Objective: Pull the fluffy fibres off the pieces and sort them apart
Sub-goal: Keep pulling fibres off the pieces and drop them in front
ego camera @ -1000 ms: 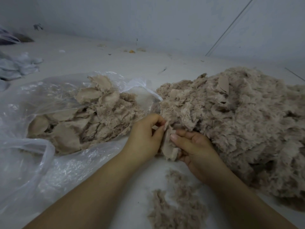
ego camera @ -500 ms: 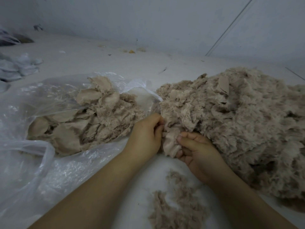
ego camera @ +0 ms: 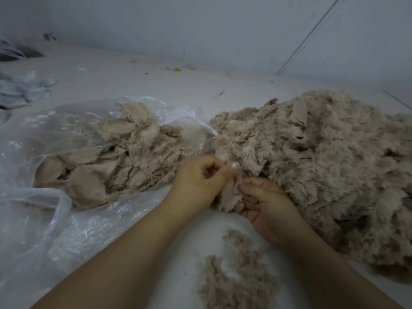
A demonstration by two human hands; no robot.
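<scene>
Fingers (ego camera: 256, 192) of the right hand (ego camera: 267, 208) were curled round a small furry piece (ego camera: 229, 195) and held it from below, while the left hand (ego camera: 196, 184) pinched the top edge of the same piece with its thumb and first finger, the other fingers curled in. Both hands met near the middle of the view, just past the spot where the two arms came up from six o'clock. Closest of all, at about six o'clock, a loose clump of pulled-off fluff (ego camera: 234, 277) lay on the white floor (ego camera: 138, 79), just below the right wrist. At three o'clock sat a very big heap of furry pieces (ego camera: 323, 166), and the right hand touched its near edge. At nine o'clock lay a clear plastic bag (ego camera: 55, 219), wide open, with a pile of flatter tan pieces (ego camera: 107, 166) inside it, just beside the left hand. Farther off, at about ten o'clock, some pale grey cloth (ego camera: 24, 90) sat on the floor, well apart from the bag. Small bits of litter (ego camera: 176, 69) lay near twelve o'clock, close to the pale wall (ego camera: 200, 30) at the back.
</scene>
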